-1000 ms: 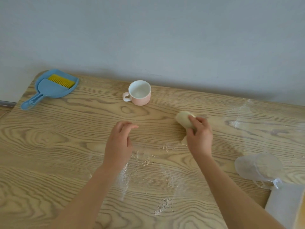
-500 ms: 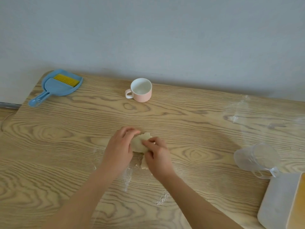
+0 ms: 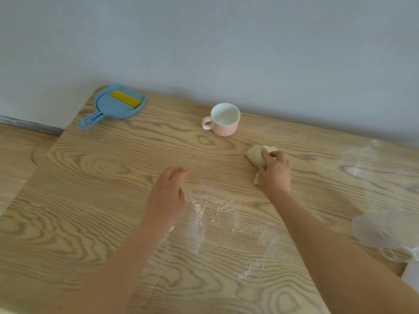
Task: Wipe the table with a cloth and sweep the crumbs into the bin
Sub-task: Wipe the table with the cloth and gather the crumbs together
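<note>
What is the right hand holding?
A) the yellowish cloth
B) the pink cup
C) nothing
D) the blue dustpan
A: the right hand grips the pale yellow cloth, while the pink cup and the blue dustpan sit apart from it, untouched.

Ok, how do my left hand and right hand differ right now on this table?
The right hand grips the crumpled pale cloth against the wooden table; the left hand holds nothing, its fingers loosely curled. The left hand is right beside the scattered crumbs; the right hand is farther back, nearer the pink mug. Both reach forward over the table, backs facing up.
</note>
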A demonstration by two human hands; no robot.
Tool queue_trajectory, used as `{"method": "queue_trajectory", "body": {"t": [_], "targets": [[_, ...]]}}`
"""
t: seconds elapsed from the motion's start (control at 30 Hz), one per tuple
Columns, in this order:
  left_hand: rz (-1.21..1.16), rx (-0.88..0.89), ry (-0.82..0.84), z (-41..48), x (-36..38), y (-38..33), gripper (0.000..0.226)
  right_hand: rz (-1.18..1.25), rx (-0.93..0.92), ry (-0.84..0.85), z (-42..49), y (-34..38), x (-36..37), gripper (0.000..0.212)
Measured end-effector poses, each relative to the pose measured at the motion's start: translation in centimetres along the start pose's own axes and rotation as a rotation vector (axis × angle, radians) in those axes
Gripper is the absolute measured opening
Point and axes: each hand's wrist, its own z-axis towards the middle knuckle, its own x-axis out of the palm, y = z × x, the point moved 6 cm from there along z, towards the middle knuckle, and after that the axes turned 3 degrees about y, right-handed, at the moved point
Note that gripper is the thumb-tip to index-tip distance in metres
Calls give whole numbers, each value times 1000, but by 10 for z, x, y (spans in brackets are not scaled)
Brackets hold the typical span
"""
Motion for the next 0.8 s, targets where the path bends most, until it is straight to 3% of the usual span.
{"method": "queue_trajectory", "body": {"t": [0.2, 0.3, 0.37, 0.53, 0.67, 0.8], "targets": [[-39, -16, -39, -3, -5, 4, 51, 67, -459, 227, -50, 99, 51, 44], [-71, -21, -67, -5, -8, 4, 51, 155, -602, 342, -88, 121, 64, 43], [-82, -12, -68, -5, -8, 4, 52, 228, -628, 333, -99, 121, 58, 43], [-82, 3, -48, -3, -1, 1, 51, 453, -239, 26, -54, 58, 1, 39], [-92, 53, -39, -1, 13, -17, 51, 377, 34, -166, -36, -26, -41, 36], [-93, 118, -7, 3, 28, -36, 50, 226, 190, -285, -36, -87, -66, 39]]}}
